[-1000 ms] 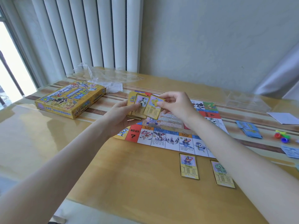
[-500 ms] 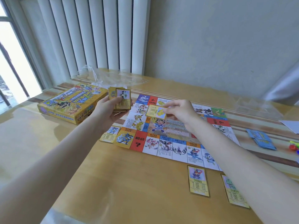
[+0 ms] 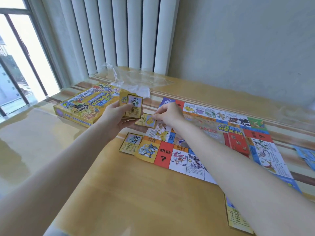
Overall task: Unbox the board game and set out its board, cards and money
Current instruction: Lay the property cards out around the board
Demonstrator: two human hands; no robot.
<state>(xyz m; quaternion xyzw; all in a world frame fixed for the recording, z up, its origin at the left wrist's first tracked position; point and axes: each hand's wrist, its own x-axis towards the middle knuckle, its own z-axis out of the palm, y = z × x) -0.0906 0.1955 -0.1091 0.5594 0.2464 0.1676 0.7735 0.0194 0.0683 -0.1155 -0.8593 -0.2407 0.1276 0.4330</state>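
I see my left hand holding a stack of yellow cards above the worktop, fingers curled under the stack and thumb pressed on the top card; my right hand reaches across with fingers pinched together on a single yellow card, which sits low at the left edge of the game board, whether touching the surface I cannot tell; the board lies unfolded and flat, its coloured squares facing up; another yellow card lies flat just beside the board's near left corner; one more card lies near the bottom right, partly hidden by my right forearm; the yellow game box rests closed to the left, behind my left hand; crumpled clear plastic wrap sits behind it by the vertical blinds; blue paper pieces lie at the right edge.
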